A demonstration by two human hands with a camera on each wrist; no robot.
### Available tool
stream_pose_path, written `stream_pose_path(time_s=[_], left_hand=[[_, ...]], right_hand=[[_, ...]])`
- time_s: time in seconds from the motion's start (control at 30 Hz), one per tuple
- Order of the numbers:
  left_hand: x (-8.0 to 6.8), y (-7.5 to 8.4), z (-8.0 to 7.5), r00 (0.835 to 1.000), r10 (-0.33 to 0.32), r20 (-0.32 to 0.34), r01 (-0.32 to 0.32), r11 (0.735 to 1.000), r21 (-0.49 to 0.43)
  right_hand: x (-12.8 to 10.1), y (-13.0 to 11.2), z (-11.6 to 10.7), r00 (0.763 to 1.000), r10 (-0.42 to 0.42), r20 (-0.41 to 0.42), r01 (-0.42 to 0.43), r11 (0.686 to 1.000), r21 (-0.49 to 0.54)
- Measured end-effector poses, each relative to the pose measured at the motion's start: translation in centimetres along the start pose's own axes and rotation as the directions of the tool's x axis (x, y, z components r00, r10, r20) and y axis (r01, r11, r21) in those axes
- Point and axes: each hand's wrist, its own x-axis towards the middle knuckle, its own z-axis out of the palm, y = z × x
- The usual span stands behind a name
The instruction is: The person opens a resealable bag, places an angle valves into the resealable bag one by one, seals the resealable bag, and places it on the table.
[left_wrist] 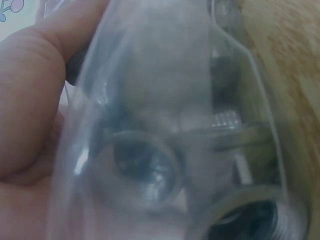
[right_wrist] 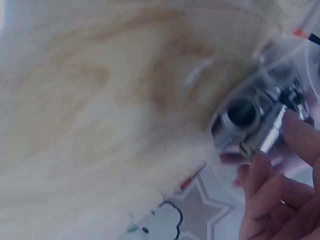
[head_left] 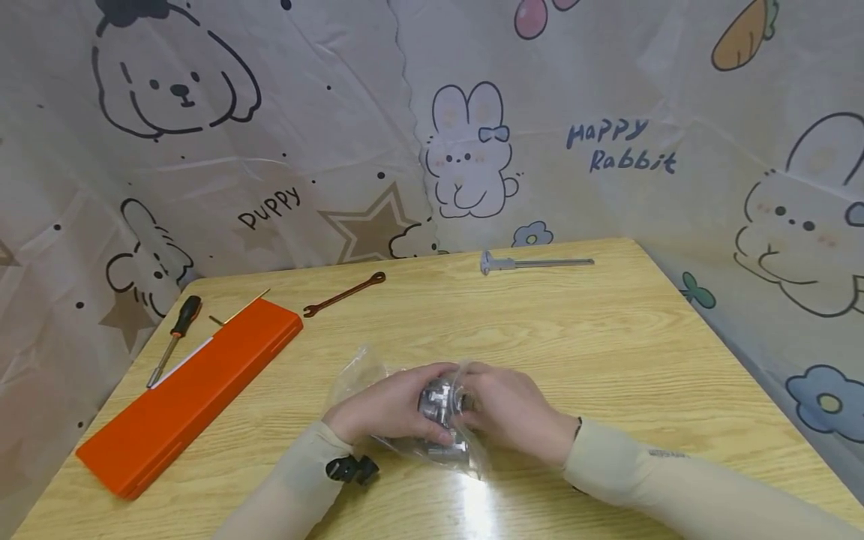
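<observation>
A clear plastic bag [head_left: 475, 459] of shiny metal pipe fittings [head_left: 439, 401] lies at the front middle of the table. From its left side my left hand [head_left: 391, 405] grips the bag, the thumb across the front; the left wrist view shows this hand [left_wrist: 30, 110] beside the film, with round openings and threads of the fittings [left_wrist: 145, 165] behind it. My right hand [head_left: 509, 409] is at the bag's mouth, its fingers bent inward. In the right wrist view the right hand's fingertips [right_wrist: 260, 167] pinch a slim cylindrical metal fitting [right_wrist: 272, 132] among the others.
An orange case [head_left: 196, 405] lies along the left side of the table. Beyond it are a screwdriver-handled tool [head_left: 177, 334] and a thin brass-coloured rod [head_left: 246, 306]. A combination wrench [head_left: 344, 294] and a caliper [head_left: 533, 262] lie near the back edge, before a printed curtain [head_left: 378, 112].
</observation>
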Motion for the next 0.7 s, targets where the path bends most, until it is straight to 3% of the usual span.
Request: stream_pose_path(time_s=[0.13, 0.27, 0.37, 0.5, 0.6, 0.7], left_hand=[[0.0, 0.1, 0.0, 0.999, -0.038, 0.000, 0.038, 0.999, 0.024], [0.1, 0.1, 0.1, 0.999, -0.054, -0.002, 0.054, 0.998, 0.035], [0.1, 0.1, 0.1, 0.998, -0.059, 0.001, 0.058, 0.998, 0.027], [0.2, 0.1, 0.1, 0.998, -0.064, 0.002, 0.064, 0.998, 0.013], [0.2, 0.1, 0.1, 0.998, -0.064, 0.000, 0.064, 0.998, 0.016], [0.3, 0.2, 0.2, 0.998, -0.061, 0.001, 0.061, 0.998, 0.023]], right_hand=[[-0.9, 0.7, -1.8, 0.999, 0.046, 0.016, -0.047, 0.998, 0.042], [-2.4, 1.8, -3.4, 0.993, 0.108, 0.040, -0.113, 0.977, 0.179], [-4.1, 2.5, -3.8, 0.980, 0.139, 0.143, -0.179, 0.931, 0.318], [-6.1, 2.5, -3.3, 0.942, 0.119, 0.313, -0.259, 0.850, 0.458], [-7.0, 2.1, -2.5, 0.932, 0.092, 0.350, -0.274, 0.812, 0.516], [-7.3, 1.5, -1.8, 0.942, 0.080, 0.325, -0.254, 0.805, 0.536]])
